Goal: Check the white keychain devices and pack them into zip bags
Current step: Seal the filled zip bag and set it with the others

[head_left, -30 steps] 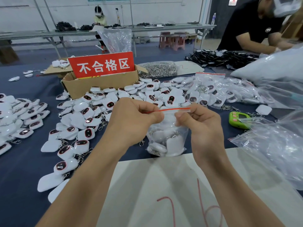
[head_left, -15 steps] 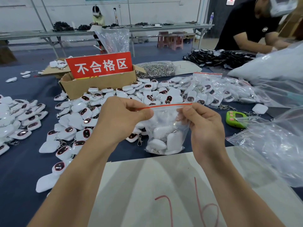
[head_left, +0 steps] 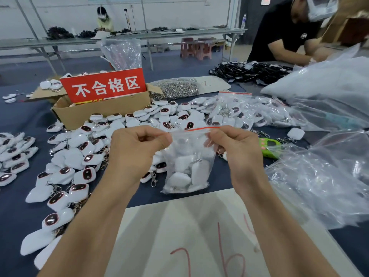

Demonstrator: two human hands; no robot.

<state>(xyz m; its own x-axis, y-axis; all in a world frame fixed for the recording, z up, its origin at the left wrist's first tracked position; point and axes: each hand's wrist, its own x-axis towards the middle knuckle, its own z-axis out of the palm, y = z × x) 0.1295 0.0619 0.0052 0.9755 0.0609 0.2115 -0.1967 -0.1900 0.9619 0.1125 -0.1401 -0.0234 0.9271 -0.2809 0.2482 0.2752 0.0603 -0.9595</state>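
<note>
A small zip bag [head_left: 189, 162] holding several white keychain devices [head_left: 179, 179] hangs between the two grips; whether its bottom rests on the dark table cloth [head_left: 219, 176] cannot be told. Its red seal strip [head_left: 201, 128] is stretched level from grip to grip. The strip's left end is pinched by the left hand [head_left: 137, 148], and its right end by the right hand [head_left: 237, 150]; both hands are clamped on the bag's mouth. Whether the seal is pressed shut along its whole length cannot be judged.

A gap left in the middle of the strip is the likeliest fault; devices could then be spilled once the bag is laid down. A clasp or chain riding high inside could be caught in the seal; the closure would be held open by it. The thin plastic could be torn if the corners are pulled apart too hard.

Just below and left of the left grip lies a heap of loose devices [head_left: 83, 156]; a bag dropped there could be confused with unsorted stock. Beyond the grips stands a cardboard box [head_left: 103, 113] under a red sign [head_left: 103, 86]; beyond the right grip lie filled bags [head_left: 235, 110], the likely destination. A green device [head_left: 268, 146] lies just right of the right grip.
</note>
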